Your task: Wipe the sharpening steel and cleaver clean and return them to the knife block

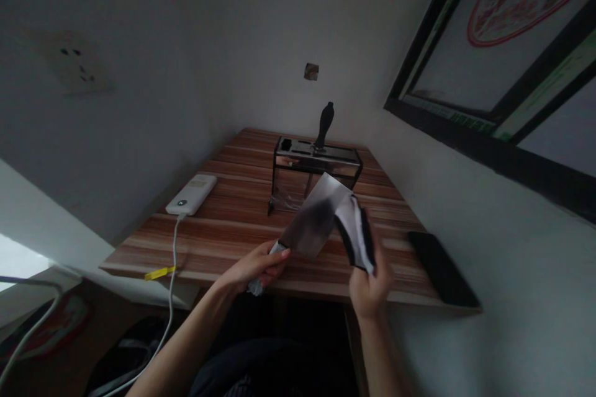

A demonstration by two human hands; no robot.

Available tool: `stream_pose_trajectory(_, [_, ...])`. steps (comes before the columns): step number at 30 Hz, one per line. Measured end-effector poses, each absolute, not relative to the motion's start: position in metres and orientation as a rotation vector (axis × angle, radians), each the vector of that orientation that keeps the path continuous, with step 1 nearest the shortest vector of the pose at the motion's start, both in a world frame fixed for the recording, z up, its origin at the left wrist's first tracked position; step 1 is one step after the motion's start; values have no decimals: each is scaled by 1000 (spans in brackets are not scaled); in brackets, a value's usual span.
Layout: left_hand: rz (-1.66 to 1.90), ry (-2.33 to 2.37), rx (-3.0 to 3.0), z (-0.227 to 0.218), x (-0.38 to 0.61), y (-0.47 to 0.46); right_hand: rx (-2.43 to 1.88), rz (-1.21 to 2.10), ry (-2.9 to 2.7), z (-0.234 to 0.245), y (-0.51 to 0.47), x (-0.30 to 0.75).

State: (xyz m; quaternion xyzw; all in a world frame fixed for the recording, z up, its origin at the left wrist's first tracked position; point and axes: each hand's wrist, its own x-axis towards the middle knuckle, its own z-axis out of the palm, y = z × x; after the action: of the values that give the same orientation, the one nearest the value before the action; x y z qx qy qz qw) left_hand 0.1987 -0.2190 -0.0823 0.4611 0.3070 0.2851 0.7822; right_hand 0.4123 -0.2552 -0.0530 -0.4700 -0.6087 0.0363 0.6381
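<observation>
My left hand (pixel 261 265) is closed around the handle of a cleaver (pixel 313 217), and the handle looks covered in a pale, crinkled wrap. The broad metal blade tilts up to the right over the near part of the table. In my right hand (pixel 370 288) is a folded white cloth (pixel 354 229) with black edges, held against the far end of the blade. The right fingers are partly blurred and hidden behind the cloth. Beyond the blade stands a metal knife rack (pixel 302 150) with a black-handled tool (pixel 325 124) upright in one slot.
On the wood-grain table (pixel 233 198), a white power bank (pixel 192 194) lies left with a white cable (pixel 173 260) hanging over the edge, bearing a yellow tag (pixel 159 273). A black phone (pixel 443 268) rests at the right edge. Walls enclose the table; a framed picture (pixel 465 118) hangs right.
</observation>
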Motion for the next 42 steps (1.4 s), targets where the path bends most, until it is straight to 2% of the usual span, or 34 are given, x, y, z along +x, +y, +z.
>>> stream_pose_trajectory(5, [640, 634, 1024, -84, 198, -223, -886, -3, -2079, -56, -241, 389])
stream_pose_trajectory(12, [670, 564, 912, -89, 195, -222, -935, -150, -2438, -64, -242, 392])
stream_pose_trajectory(21, [645, 686, 982, -87, 197, -224, -1036, -247, -2401, -59, -253, 375])
stream_pose_trajectory(30, [638, 798, 1049, -88, 197, -226, -959, -408, -2484, -64, -255, 372])
stream_pose_trajectory(42, [649, 821, 1043, -89, 197, -226, -953, -334, -2479, -64, -255, 372])
